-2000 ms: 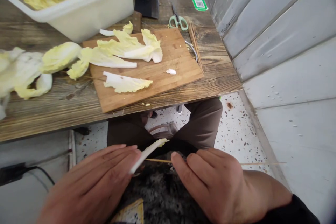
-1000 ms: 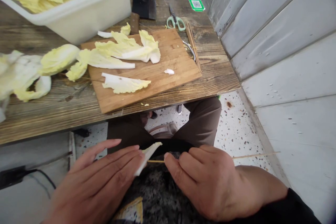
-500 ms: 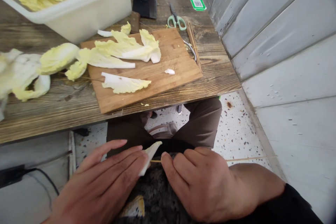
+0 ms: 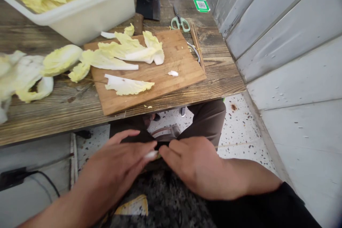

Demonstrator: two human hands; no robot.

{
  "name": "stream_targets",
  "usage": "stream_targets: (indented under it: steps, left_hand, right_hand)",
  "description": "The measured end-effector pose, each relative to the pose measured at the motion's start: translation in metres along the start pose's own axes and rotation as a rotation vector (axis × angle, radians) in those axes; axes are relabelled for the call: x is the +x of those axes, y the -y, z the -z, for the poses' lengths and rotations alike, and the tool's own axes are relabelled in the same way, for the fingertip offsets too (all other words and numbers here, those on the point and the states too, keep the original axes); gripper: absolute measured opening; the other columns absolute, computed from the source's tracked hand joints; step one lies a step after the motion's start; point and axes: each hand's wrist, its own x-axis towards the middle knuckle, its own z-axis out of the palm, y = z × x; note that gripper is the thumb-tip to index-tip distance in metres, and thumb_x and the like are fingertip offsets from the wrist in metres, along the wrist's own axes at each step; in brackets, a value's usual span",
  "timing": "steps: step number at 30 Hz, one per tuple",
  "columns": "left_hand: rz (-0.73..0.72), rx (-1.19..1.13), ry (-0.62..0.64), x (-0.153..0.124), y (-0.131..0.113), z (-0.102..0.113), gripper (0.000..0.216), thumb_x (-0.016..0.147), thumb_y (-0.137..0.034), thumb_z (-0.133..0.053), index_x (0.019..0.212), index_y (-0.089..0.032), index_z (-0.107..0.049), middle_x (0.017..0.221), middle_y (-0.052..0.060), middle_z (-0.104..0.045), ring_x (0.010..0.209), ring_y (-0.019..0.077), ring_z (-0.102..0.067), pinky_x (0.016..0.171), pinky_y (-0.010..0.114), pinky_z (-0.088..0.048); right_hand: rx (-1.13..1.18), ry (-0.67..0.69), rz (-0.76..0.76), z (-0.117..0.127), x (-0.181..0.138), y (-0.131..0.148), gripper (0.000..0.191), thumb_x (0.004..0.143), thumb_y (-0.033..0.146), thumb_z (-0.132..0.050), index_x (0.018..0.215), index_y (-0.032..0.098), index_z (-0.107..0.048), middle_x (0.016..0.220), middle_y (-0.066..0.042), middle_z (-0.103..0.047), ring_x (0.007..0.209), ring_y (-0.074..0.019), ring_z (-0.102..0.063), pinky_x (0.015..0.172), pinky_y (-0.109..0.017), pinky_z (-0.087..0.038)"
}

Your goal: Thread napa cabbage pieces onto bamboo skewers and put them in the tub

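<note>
Both hands meet above my lap, below the table edge. My left hand [image 4: 120, 164] pinches a small white piece of cabbage [image 4: 151, 155] at its fingertips, with one finger stretched out above. My right hand [image 4: 192, 165] is closed around a thin bamboo skewer [image 4: 232, 145], whose tail sticks out to the right. The skewer's tip is hidden where the fingertips of both hands touch at the cabbage piece. Most of the piece is covered by my fingers.
A wooden cutting board [image 4: 181, 67] on the wooden table [image 4: 53, 114] carries cabbage leaves [image 4: 125, 85]. More leaves [image 4: 24, 74] lie at the left. A white tub [image 4: 88, 10] of cabbage stands behind. Scissors [image 4: 181, 21], a cleaver [image 4: 148, 5] and a skewer bundle [image 4: 198, 44] lie near the grey wall [image 4: 288, 60].
My hands have moved up and closed together. The cabbage piece, earlier sticking out long, is now bunched small between my fingertips, and the skewer has slid leftwards into it.
</note>
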Motion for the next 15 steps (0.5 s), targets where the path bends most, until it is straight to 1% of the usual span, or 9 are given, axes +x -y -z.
stream_targets:
  steps: [2, 3, 5, 9, 11, 13, 15]
  left_hand:
    - [0.041, -0.067, 0.025, 0.019, 0.011, 0.004, 0.028, 0.097, -0.039, -0.05, 0.111, -0.032, -0.073, 0.098, -0.004, -0.08, 0.093, 0.0186, -0.075, 0.082, 0.029, -0.061]
    - [0.073, -0.137, 0.052, 0.027, 0.014, 0.006, 0.029, 0.097, -0.039, -0.048, 0.107, -0.031, -0.075, 0.097, -0.005, -0.08, 0.091, 0.0179, -0.075, 0.078, 0.027, -0.061]
    - [0.157, -0.295, 0.126, 0.038, 0.019, 0.007, 0.032, 0.098, -0.04, -0.046, 0.1, -0.03, -0.077, 0.096, -0.005, -0.08, 0.088, 0.0172, -0.076, 0.074, 0.024, -0.06]
    - [0.315, -0.495, 0.256, 0.044, 0.02, 0.007, 0.038, 0.096, -0.047, -0.045, 0.105, -0.029, -0.077, 0.102, -0.002, -0.079, 0.09, 0.0202, -0.075, 0.075, 0.027, -0.061]
    - [0.359, -0.54, 0.294, 0.043, 0.021, 0.005, 0.041, 0.097, -0.05, -0.042, 0.108, -0.029, -0.076, 0.102, -0.001, -0.079, 0.09, 0.0206, -0.075, 0.074, 0.027, -0.06]
    - [0.372, -0.543, 0.303, 0.042, 0.023, 0.003, 0.042, 0.097, -0.051, -0.042, 0.11, -0.028, -0.075, 0.103, -0.001, -0.079, 0.089, 0.0201, -0.075, 0.074, 0.028, -0.06]
    - [0.318, -0.459, 0.246, 0.041, 0.025, 0.0, 0.038, 0.095, -0.052, -0.049, 0.109, -0.028, -0.075, 0.102, -0.001, -0.08, 0.089, 0.0201, -0.074, 0.075, 0.028, -0.059]
  right_hand:
    - [0.145, 0.133, -0.089, 0.0, 0.008, -0.017, 0.015, 0.094, 0.01, -0.055, 0.095, 0.013, -0.069, 0.08, -0.002, -0.069, 0.064, -0.0134, -0.059, 0.052, -0.026, -0.036]
    - [0.212, 0.16, -0.135, -0.001, 0.011, -0.024, 0.016, 0.095, 0.012, -0.055, 0.095, 0.015, -0.071, 0.083, -0.002, -0.071, 0.069, -0.0131, -0.061, 0.056, -0.025, -0.037]
    - [0.327, 0.165, -0.197, -0.002, 0.016, -0.036, 0.018, 0.097, 0.015, -0.056, 0.096, 0.017, -0.073, 0.088, -0.002, -0.074, 0.077, -0.0134, -0.065, 0.064, -0.023, -0.04]
    - [0.456, 0.168, -0.269, -0.007, 0.018, -0.047, 0.019, 0.097, 0.016, -0.057, 0.1, 0.02, -0.076, 0.094, -0.002, -0.077, 0.083, -0.0152, -0.068, 0.07, -0.023, -0.042]
    - [0.475, 0.174, -0.29, -0.009, 0.018, -0.05, 0.02, 0.096, 0.016, -0.057, 0.101, 0.021, -0.076, 0.097, -0.002, -0.078, 0.086, -0.0159, -0.069, 0.071, -0.023, -0.042]
    - [0.474, 0.176, -0.297, -0.011, 0.019, -0.052, 0.02, 0.096, 0.016, -0.057, 0.101, 0.021, -0.076, 0.098, -0.002, -0.078, 0.086, -0.0161, -0.07, 0.071, -0.023, -0.042]
    - [0.446, 0.163, -0.298, -0.011, 0.02, -0.051, 0.019, 0.096, 0.017, -0.058, 0.1, 0.02, -0.076, 0.097, -0.002, -0.078, 0.085, -0.0158, -0.069, 0.071, -0.024, -0.042]
